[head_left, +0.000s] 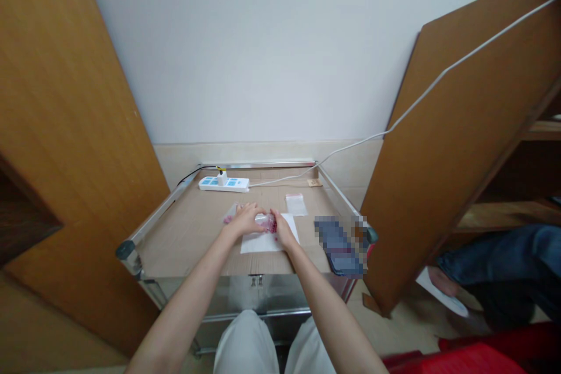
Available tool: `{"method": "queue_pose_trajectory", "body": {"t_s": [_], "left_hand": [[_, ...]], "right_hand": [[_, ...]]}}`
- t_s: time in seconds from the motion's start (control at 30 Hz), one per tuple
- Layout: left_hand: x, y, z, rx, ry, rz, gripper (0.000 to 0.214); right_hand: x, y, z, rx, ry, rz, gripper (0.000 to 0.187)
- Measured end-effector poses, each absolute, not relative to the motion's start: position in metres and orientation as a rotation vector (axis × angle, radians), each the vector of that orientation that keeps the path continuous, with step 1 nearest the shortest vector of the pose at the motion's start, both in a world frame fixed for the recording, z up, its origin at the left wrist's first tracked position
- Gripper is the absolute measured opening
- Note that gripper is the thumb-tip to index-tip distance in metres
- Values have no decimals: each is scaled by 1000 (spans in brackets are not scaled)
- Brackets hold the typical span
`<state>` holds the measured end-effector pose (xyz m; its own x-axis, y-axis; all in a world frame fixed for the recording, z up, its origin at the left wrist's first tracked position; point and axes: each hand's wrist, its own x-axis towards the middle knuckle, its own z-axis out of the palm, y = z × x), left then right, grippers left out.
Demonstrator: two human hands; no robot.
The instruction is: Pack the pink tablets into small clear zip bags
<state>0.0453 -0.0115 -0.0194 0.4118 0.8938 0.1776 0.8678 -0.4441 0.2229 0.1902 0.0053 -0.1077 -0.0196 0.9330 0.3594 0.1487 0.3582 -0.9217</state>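
Observation:
My left hand [246,220] is curled over the left end of a small clear plastic bag [265,221] with pinkish-red bits in it. At the bag's right end, the thumb and fingers of my right hand [283,229] close in on it, beside several dark red bits. What the bits are is too small to tell. Beneath both hands lies a white sheet of paper [258,243]. Partly hidden behind my left hand is another clear bag [229,214] with pink contents. A flat clear zip bag [297,205] lies beyond my right hand.
The cart top [175,245] is lined with cardboard and edged by metal rails. A white power strip [224,184] stands at the back, its cord running right. A dark, pixelated object [342,248] lies at the right edge. Wooden panels flank the cart; another person's leg [504,263] shows at right.

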Motion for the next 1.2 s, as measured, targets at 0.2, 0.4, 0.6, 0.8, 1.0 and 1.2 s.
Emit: {"method": "queue_pose_trajectory", "body": {"t_s": [0.2, 0.4, 0.6, 0.8, 1.0, 1.2], "left_hand": [[44, -10, -21, 2570, 1564, 435, 42], [44, -9, -24, 2521, 1600, 390, 50], [42, -10, -25, 2551, 1583, 426, 52], [43, -14, -26, 2529, 1615, 506, 39], [45, -19, -25, 2546, 1613, 548, 36], [46, -24, -20, 2572, 1592, 522, 44]], "right_hand": [[190, 6, -105, -1070, -1400, 947, 51], [190, 5, -105, -1071, -1380, 946, 50], [191, 5, -107, -1054, -1397, 908, 47], [192, 5, -106, -1061, -1384, 978, 50], [192, 5, -106, -1074, -1375, 1001, 51], [192, 6, -108, -1045, -1365, 980, 50]]}}
